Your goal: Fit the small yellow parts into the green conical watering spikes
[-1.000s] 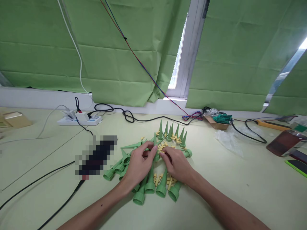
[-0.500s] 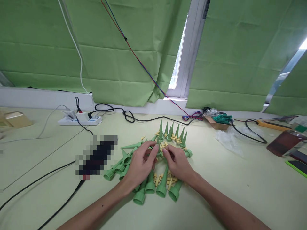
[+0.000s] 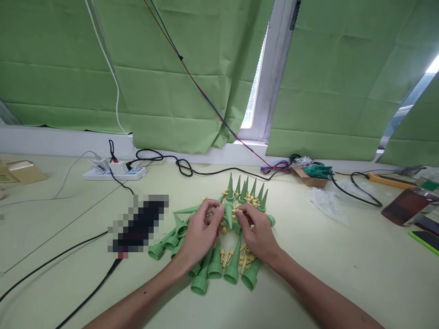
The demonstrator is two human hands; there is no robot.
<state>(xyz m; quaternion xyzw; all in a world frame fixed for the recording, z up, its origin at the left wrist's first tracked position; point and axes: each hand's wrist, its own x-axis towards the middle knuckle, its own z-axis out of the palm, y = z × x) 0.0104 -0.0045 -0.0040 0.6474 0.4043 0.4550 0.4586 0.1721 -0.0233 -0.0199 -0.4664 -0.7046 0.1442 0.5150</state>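
Note:
My left hand (image 3: 205,224) is closed on the wide end of a green plastic spike (image 3: 229,215), whose tip points down. Close beside it, my right hand (image 3: 256,230) pinches a small yellow plastic fitting (image 3: 237,211), partly hidden by the fingers. Behind both hands, several green spikes (image 3: 253,188) stand upright with small yellow fittings (image 3: 254,200) among them. More spikes lie on their sides at the left and in front, such as one spike (image 3: 232,269) with its hollow end facing me. Loose yellow fittings (image 3: 226,258) lie between these.
A pixelated dark object (image 3: 140,224) with a black cable lies left of the pile. Along the back run a white power strip (image 3: 115,172) and black cables. To the right are a small cardboard box (image 3: 310,179), clear plastic film (image 3: 327,203) and a reddish-brown bottle (image 3: 408,205).
The spike at my left hand has turned over, from tip up to tip down. My hands have drawn slightly apart around it.

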